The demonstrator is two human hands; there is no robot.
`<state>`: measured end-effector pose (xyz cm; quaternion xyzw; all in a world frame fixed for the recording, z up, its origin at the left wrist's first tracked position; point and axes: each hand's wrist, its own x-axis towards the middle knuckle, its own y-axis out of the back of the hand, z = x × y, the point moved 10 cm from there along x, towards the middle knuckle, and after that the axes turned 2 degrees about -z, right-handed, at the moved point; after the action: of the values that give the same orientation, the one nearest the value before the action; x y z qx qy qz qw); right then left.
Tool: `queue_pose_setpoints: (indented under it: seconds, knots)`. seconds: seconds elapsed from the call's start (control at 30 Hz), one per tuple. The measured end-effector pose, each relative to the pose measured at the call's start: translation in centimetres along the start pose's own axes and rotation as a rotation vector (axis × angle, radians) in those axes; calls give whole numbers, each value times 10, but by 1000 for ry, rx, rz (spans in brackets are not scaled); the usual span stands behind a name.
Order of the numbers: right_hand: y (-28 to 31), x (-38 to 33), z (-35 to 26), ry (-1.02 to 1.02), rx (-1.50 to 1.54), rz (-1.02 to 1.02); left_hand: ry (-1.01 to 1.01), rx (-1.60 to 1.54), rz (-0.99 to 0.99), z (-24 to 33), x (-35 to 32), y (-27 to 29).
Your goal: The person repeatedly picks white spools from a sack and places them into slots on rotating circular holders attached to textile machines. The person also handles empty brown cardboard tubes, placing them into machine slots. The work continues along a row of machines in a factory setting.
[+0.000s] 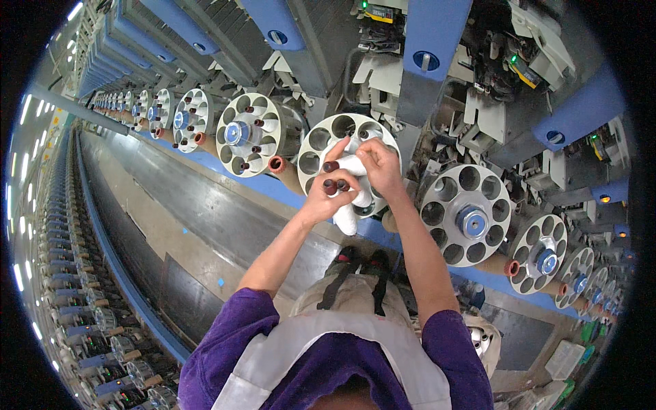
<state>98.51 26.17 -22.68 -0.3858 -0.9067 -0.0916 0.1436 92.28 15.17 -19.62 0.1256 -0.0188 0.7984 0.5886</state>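
My left hand [326, 198] is closed around several white yarn bobbins with dark red-brown tube ends. One bobbin [352, 164] lies across the top of the grip, and another bobbin [346, 219] hangs down below the palm. Close beside it, my right hand [380, 164] has thumb and fingers pinched together at the white end of the upper bobbin. Whether a thread is between those fingertips is too small to see. Both hands are in front of a round, pale bobbin magazine [311, 140] with a ring of round holes, and partly cover it.
Similar magazines line the machine on both sides. The left one [248, 134] carries several bobbins; the right one [466, 215] shows open holes. A brown tube [287, 172] sticks out beside the middle magazine. Blue-and-grey machine housings [437, 41] rise behind. A blue rail [130, 266] runs along the left.
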Motion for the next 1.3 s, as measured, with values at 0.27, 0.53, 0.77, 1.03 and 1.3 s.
queue_pose_setpoints:
  seconds: [0.27, 0.53, 0.77, 1.03, 1.3]
  knots:
    - [43, -18, -31, -191, 493, 135, 164, -695, 332, -24, -18, 51]
    - [10, -45, -49, -83, -465, -96, 254, -790, 454, -35, -37, 60]
    - [12, -85, -36, 42, -328, 244, 356, -793, 636, -41, -57, 43]
    - [33, -96, 52, -284, 402, 363, 90, -327, 570, -11, -35, 18]
    - [43, -68, -13, -4, -406, -1, 128, -180, 599, -17, -27, 15]
